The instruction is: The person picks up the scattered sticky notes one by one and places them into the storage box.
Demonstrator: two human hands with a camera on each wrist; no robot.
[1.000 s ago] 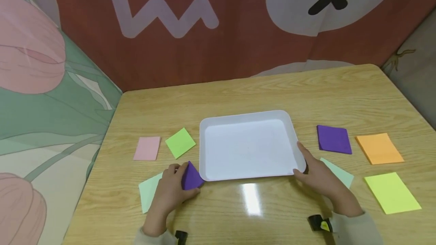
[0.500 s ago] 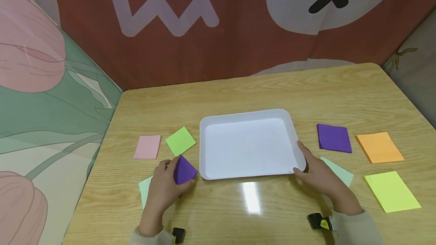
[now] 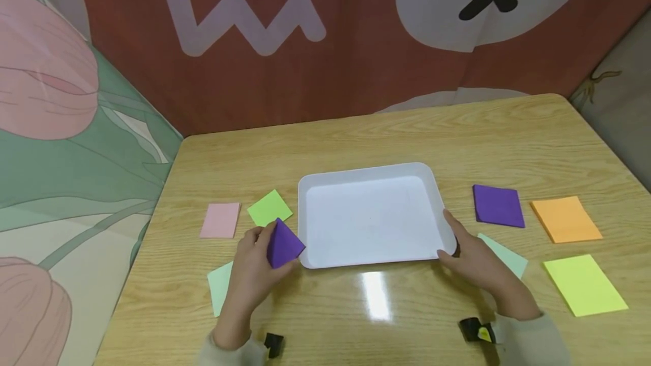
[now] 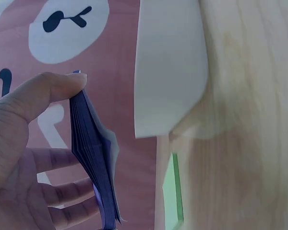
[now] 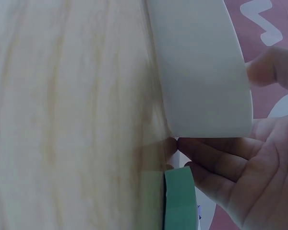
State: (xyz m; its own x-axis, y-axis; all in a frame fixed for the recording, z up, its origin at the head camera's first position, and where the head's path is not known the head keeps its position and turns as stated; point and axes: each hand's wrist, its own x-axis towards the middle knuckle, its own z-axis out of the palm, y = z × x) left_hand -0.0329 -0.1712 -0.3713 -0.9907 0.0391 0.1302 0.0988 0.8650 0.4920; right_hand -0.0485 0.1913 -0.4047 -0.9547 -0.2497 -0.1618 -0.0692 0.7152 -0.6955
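In the head view my left hand (image 3: 251,270) grips a pad of purple sticky notes (image 3: 285,245) by the tray's near left corner. The left wrist view shows the purple pad (image 4: 93,148) bent, its sheets fanned between thumb and fingers. It is raised off the table. A shallow white tray (image 3: 371,222) lies in the middle with nothing in it. My right hand (image 3: 473,258) holds that tray at its near right corner, thumb on the rim. In the right wrist view, fingers (image 5: 216,158) reach under the tray's end (image 5: 201,72).
Left of the tray lie pink (image 3: 220,220), lime green (image 3: 269,208) and mint (image 3: 220,288) sticky notes. To the right are purple (image 3: 498,206), orange (image 3: 566,219), yellow (image 3: 586,285) and mint (image 3: 504,256) pads. A printed curtain (image 3: 356,72) hangs behind the table.
The left hand has lifted the purple pad, drawing it slightly left, then back right and farther from me beside the tray. The right hand and tray have stayed put.
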